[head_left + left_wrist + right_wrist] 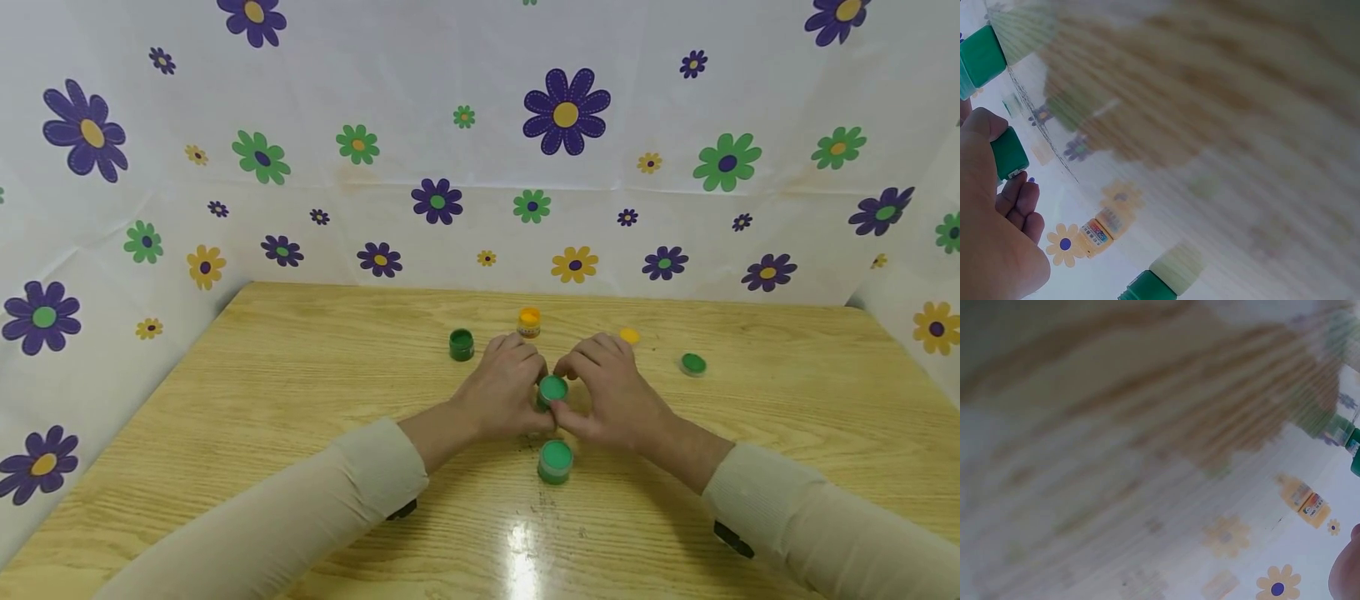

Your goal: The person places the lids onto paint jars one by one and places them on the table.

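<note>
Over the middle of the table, my left hand [504, 387] and right hand [611, 390] meet around a small green paint jar [553, 389] with a light green top. The left thumb and fingers grip its sides; in the left wrist view, the jar [1009, 153] shows between them. My right thumb and forefinger pinch the same jar from the right, partly covering it. Closer to me stands a second green paint jar [556, 462], touched by neither hand. Only a sliver of the right hand [1346, 572] enters the right wrist view.
Beyond the hands stand a dark green jar [462, 345] and a yellow paint jar [529, 322], both apparently uncovered. A yellow lid [629, 335] and a green lid [693, 364] lie to the right on the wooden table [300, 367]. A flowered cloth [465, 75] hangs behind.
</note>
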Available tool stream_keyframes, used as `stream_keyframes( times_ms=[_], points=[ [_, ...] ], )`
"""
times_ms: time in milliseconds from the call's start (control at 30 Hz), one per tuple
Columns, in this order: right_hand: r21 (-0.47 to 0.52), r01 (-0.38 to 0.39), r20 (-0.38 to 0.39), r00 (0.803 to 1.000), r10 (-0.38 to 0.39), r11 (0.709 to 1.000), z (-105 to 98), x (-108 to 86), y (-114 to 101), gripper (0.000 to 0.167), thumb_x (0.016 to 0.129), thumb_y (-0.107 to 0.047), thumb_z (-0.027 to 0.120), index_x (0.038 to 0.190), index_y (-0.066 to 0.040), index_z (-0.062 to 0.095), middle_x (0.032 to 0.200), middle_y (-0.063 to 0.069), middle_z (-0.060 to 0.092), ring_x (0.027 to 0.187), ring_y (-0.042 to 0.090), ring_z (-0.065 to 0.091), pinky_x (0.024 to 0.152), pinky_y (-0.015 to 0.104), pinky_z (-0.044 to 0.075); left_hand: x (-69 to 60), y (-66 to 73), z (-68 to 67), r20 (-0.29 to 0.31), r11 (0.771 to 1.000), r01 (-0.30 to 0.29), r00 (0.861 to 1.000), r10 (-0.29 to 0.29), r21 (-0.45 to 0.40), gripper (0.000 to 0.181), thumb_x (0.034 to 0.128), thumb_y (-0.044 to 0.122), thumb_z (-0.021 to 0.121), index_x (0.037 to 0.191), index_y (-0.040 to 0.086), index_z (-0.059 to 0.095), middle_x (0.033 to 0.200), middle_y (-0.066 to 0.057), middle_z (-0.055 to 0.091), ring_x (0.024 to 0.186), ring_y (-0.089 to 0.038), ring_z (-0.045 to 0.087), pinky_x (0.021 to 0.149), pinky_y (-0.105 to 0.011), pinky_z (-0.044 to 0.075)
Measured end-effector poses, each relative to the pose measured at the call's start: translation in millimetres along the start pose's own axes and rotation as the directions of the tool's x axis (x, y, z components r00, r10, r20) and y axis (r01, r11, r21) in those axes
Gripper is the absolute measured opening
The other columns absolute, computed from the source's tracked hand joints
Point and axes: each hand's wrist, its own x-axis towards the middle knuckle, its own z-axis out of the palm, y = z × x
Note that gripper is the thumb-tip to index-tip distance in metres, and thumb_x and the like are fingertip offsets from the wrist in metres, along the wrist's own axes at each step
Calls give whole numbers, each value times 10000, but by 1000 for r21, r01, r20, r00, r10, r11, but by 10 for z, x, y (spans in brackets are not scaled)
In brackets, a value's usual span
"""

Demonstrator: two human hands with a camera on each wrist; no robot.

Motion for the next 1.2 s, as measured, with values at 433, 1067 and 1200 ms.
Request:
stream_keyframes(
  times_ms=[433, 1067, 1200],
  points=[
    [-12, -38, 12, 999, 38, 999, -21, 0, -27, 217, 825, -327, 695, 880, -128, 627, 870, 6, 597, 892, 186, 486, 914, 440, 362, -4, 7, 11, -23, 1000, -18, 1000, 18, 21, 342, 763, 428, 798, 842, 128, 653, 854, 29, 657, 923, -172, 508, 1002, -392, 400],
    [-14, -89, 26, 996, 89, 996, -25, -5, -47, 301, 811, -372, 739, 841, -118, 581, 836, 15, 585, 880, 192, 481, 924, 474, 355, -5, 27, 1, -23, 1000, -11, 1000, 12, 13, 352, 744, 423, 815, 829, 128, 642, 833, 32, 644, 916, -169, 496, 1043, -406, 386],
    [-29, -96, 36, 995, 97, 995, -25, -1, -50, 332, 815, -397, 734, 826, -106, 574, 810, 13, 566, 859, 191, 463, 899, 460, 353, -4, 26, 4, -24, 1000, -17, 1000, 17, 21, 354, 749, 433, 808, 828, 132, 641, 828, 34, 641, 917, -170, 498, 1036, -397, 388]
  ],
)
